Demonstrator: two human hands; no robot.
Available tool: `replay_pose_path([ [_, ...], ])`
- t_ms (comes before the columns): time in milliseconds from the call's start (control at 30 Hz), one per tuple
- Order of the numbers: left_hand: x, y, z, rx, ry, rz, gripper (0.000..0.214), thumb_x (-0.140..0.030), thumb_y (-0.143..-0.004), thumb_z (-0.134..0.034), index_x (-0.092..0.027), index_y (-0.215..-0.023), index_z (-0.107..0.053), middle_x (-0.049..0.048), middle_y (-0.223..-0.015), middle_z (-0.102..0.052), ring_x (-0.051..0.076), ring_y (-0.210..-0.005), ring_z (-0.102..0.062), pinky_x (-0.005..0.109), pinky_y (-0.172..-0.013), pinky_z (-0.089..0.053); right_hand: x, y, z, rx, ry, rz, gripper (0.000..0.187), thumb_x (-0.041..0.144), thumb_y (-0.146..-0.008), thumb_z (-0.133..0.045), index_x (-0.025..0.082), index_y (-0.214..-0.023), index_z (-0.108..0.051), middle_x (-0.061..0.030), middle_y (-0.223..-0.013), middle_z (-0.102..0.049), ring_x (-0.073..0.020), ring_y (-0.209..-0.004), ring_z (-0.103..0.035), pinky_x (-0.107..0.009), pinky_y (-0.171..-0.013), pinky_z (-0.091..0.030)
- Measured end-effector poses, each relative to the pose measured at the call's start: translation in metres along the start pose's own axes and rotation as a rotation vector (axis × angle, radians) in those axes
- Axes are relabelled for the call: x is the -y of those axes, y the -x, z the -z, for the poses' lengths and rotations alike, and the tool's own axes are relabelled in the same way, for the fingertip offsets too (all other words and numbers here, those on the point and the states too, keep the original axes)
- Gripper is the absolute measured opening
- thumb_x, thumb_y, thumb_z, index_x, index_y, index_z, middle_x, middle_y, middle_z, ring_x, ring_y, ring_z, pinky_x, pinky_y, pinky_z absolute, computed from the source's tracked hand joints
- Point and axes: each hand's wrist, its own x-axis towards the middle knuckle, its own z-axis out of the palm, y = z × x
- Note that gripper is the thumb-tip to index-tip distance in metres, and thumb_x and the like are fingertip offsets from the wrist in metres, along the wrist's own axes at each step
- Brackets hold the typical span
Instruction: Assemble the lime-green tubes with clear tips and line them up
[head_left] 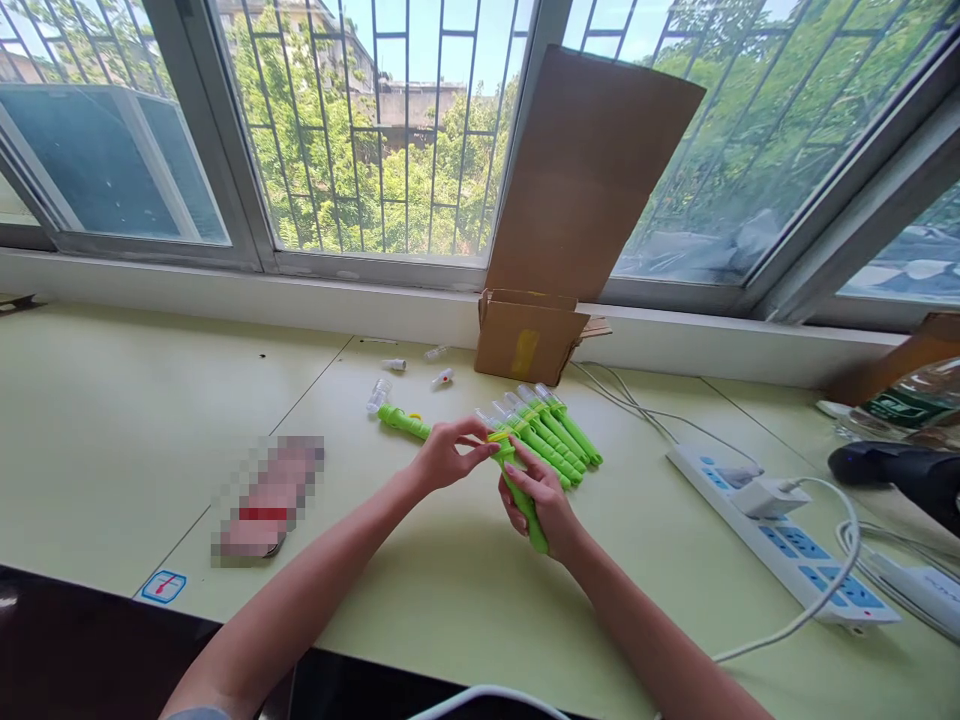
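Note:
My right hand (544, 500) is closed around a green plastic handle (534, 528), its rounded lower end sticking out below the fingers. At the handle's upper end, the fingertips of my left hand (450, 455) pinch a yellow ring (498, 436). Just behind my hands, several green sticks with clear caps (559, 425) lie side by side. Another ridged green stick (403, 421) lies to the left, partly hidden by my left hand, with a clear cap (380, 392) at its far end.
Small white fittings (443, 378) lie farther back. An open cardboard box (529, 335) stands against the window ledge. Rightward are a white power strip (780, 540) with cables, a black device (900, 475) and a plastic bottle (919, 405). A blurred pink object (274, 490) lies left.

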Motion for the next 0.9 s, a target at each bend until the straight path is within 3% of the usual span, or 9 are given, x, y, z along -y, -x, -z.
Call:
replay_pose_path([
  [167,0.003,0.004,-0.005,0.009,-0.073,0.003,0.023,-0.037,-0.083,-0.055,-0.015,-0.088,-0.063,0.0043,-0.086,-0.068,0.014,-0.081,-0.064,0.029,-0.076,-0.056,0.009,0.0,0.001,0.082,-0.151,-0.051,0.039,0.033,-0.085,-0.054,0.024,-0.122,-0.044,0.0055,-0.057,-0.051,-0.0047,-0.03,-0.034,-0.015,-0.027,-0.025],
  [333,0.006,0.015,-0.027,0.225,-0.243,0.051,0.02,-0.034,-0.08,-0.058,-0.015,-0.075,-0.064,0.0012,-0.07,-0.066,0.011,-0.066,-0.06,0.025,-0.07,-0.053,0.025,0.001,0.003,0.14,-0.235,0.053,0.015,0.032,-0.087,-0.05,0.021,-0.098,-0.051,0.0044,-0.057,-0.05,-0.0038,-0.03,-0.032,-0.016,-0.028,-0.024],
  [400,0.006,0.015,-0.029,0.228,-0.215,0.015,0.015,-0.029,-0.081,-0.056,-0.016,-0.077,-0.063,0.0011,-0.074,-0.067,0.011,-0.07,-0.06,0.026,-0.075,-0.052,0.024,0.001,0.002,0.148,-0.194,0.06,0.019,0.033,-0.088,-0.049,0.02,-0.101,-0.051,0.0032,-0.058,-0.053,-0.0052,-0.031,-0.036,-0.017,-0.029,-0.027],
  [533,0.007,0.009,-0.015,0.056,-0.143,0.045,0.017,-0.027,-0.085,-0.049,-0.016,-0.094,-0.059,0.0039,-0.086,-0.066,0.012,-0.079,-0.062,0.028,-0.075,-0.053,0.009,-0.003,0.0,0.138,-0.068,0.046,0.043,0.038,-0.088,-0.05,0.021,-0.127,-0.041,0.0018,-0.063,-0.057,-0.0083,-0.037,-0.046,-0.02,-0.034,-0.034],
  [633,0.008,0.006,-0.003,-0.083,-0.152,0.041,0.015,-0.027,-0.085,-0.05,-0.017,-0.095,-0.055,0.0043,-0.089,-0.064,0.012,-0.081,-0.063,0.027,-0.072,-0.054,-0.003,-0.007,0.0,0.093,0.031,0.062,0.055,0.041,-0.088,-0.049,0.022,-0.136,-0.031,0.0023,-0.065,-0.058,-0.0078,-0.037,-0.046,-0.019,-0.034,-0.035],
  [900,0.014,0.009,0.0,-0.089,-0.33,-0.15,0.019,-0.02,-0.08,-0.053,-0.018,-0.099,-0.056,0.0057,-0.094,-0.064,0.015,-0.085,-0.061,0.031,-0.076,-0.055,-0.011,-0.01,0.002,0.01,0.176,0.078,0.057,0.045,-0.085,-0.049,0.021,-0.135,-0.033,0.0031,-0.068,-0.056,-0.0065,-0.034,-0.044,-0.018,-0.029,-0.032],
])
